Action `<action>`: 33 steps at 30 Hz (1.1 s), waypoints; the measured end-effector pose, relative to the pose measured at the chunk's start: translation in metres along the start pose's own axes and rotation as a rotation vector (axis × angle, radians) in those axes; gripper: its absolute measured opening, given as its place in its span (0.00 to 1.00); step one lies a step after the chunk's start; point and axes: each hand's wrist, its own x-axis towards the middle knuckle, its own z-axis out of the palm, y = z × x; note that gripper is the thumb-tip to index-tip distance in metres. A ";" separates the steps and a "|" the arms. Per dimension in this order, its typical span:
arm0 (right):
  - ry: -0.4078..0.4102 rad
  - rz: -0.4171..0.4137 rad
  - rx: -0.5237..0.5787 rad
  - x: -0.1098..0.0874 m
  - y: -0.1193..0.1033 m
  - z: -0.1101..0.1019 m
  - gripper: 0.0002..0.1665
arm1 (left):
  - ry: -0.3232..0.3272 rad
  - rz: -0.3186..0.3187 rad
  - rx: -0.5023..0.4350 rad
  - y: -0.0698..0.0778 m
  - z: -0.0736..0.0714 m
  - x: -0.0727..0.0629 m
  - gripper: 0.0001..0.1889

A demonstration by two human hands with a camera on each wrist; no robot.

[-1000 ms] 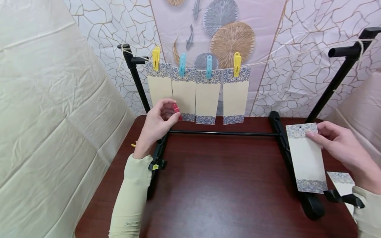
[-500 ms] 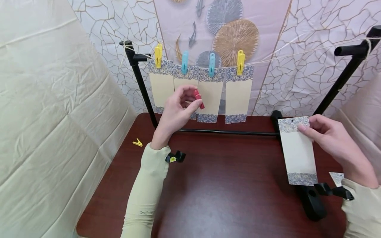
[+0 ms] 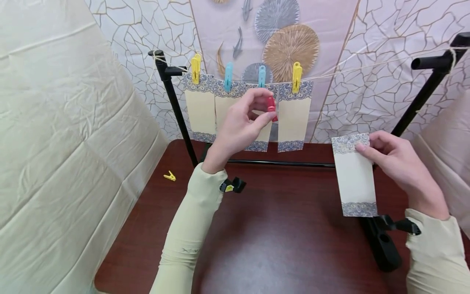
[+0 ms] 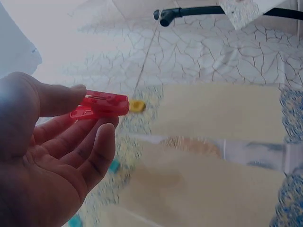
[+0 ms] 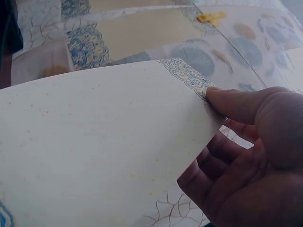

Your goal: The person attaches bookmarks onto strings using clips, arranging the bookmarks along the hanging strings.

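Observation:
My left hand [image 3: 244, 122] pinches a red clothespin [image 4: 104, 105] between thumb and fingers, in front of the third card from the left on the line. Held by its upper right edge, a cream card [image 3: 355, 175] with blue patterned bands hangs from my right hand [image 3: 402, 163], thumb on its front. Several similar cards hang side by side from a string [image 3: 341, 73], clipped by yellow and blue clothespins. The rightmost hanging card [image 3: 293, 118] has a yellow clothespin [image 3: 297, 77]. In the right wrist view the held card [image 5: 104, 132] covers much of the scene.
Black posts, a left one [image 3: 176, 108] and a right one [image 3: 422, 90], carry the string. A low black crossbar [image 3: 279, 163] joins the stand. A loose yellow clothespin [image 3: 169, 176] lies on the dark red table [image 3: 279, 237], at its left side. A patterned cloth stands behind.
My left hand has moved right and up along the hanging cards with the red clothespin. My right hand has brought its card left and slightly up.

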 end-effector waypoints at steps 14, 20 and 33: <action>0.065 -0.064 0.121 0.016 -0.020 0.008 0.05 | -0.084 0.026 0.047 0.028 0.013 0.027 0.16; 0.075 -0.069 0.146 0.022 -0.029 0.011 0.05 | -0.077 0.091 0.060 0.038 0.018 0.035 0.14; 0.100 -0.100 0.230 0.036 -0.038 0.017 0.06 | -0.048 0.068 0.039 0.057 0.027 0.055 0.13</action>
